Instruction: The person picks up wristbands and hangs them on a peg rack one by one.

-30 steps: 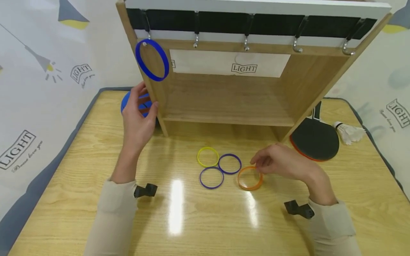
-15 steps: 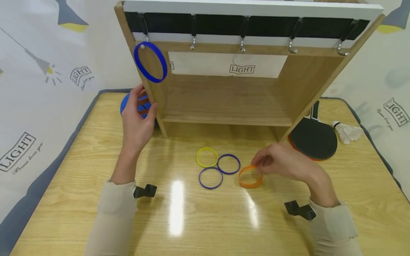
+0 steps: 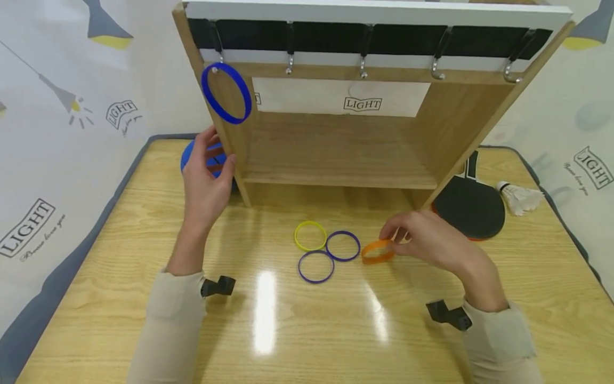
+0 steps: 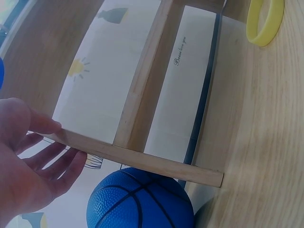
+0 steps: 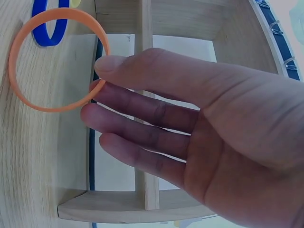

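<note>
My right hand point(image 3: 427, 237) pinches an orange silicone wristband point(image 3: 378, 260) by its edge between thumb and forefinger; in the right wrist view the orange ring point(image 5: 59, 108) stands out beyond the fingertips. Left of it on the table lie a yellow wristband point(image 3: 296, 229) and two thin blue-purple ones, the nearer wristband point(image 3: 316, 282) and the farther wristband point(image 3: 343, 260). My left hand point(image 3: 203, 186) grips the left side panel point(image 4: 156, 164) of a wooden shelf unit, thumb on one face and fingers on the other. A blue wristband point(image 3: 218, 109) hangs from the leftmost hook.
Several metal hooks, such as the middle hook point(image 3: 363, 72), line the top of the shelf unit point(image 3: 345, 178). Behind the left hand sits a blue ball point(image 4: 142, 199). A black table-tennis bat point(image 3: 472, 208) and a shuttlecock point(image 3: 520, 198) lie to the right.
My right hand has lifted the orange wristband off the table, raising and tilting it slightly away from me. The left hand stays on the shelf panel.
</note>
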`<state>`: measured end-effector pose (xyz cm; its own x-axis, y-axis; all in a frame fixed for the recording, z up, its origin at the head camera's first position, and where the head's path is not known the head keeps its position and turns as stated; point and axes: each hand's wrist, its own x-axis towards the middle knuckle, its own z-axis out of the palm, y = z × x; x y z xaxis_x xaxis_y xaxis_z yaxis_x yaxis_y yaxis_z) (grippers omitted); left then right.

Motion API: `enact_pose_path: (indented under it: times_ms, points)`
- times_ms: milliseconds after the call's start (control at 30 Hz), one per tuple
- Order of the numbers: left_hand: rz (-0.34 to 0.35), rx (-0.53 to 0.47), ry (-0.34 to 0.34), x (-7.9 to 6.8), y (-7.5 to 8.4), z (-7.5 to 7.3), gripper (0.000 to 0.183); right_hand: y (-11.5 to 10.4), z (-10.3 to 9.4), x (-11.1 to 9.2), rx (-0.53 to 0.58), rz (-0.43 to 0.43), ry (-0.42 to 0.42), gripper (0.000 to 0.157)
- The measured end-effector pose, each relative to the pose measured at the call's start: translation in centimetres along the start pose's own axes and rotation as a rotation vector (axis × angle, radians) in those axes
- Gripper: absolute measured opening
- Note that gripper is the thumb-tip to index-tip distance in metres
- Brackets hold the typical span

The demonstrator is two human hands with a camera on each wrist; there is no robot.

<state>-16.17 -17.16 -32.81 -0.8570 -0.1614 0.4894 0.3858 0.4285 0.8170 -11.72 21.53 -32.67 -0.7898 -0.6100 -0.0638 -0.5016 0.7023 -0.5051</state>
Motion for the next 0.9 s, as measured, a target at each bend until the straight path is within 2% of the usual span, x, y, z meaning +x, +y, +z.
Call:
enact_pose_path:
  times_ms: [233, 467, 567, 767, 900]
  points:
    - [0.0, -0.002, -0.003, -0.1, 0.0, 0.1, 0.049, 0.2, 0.2, 0.0, -0.017, 0.027, -0.021, 0.024]
    - [0.0, -0.001, 0.004, 0.0, 0.4, -0.1, 0.049, -0.2, -0.1, 0.1, -0.017, 0.021, -0.012, 0.015]
    - [0.001, 0.003, 0.007, 0.1, 0.0, -0.3, 0.049, -0.5, -0.2, 0.1, -0.008, 0.018, 0.001, 0.015]
    - [0.01, 0.003, 0.009, 0.1, -0.1, -0.3, 0.048, -1.3, -0.3, 0.3, 0.023, -0.016, 0.098, 0.016]
    - [0.01, 0.007, 0.005, 0.1, -0.2, -0.2, 0.049, -2.4, 0.1, 1.0, 0.113, -0.072, 0.207, 0.016]
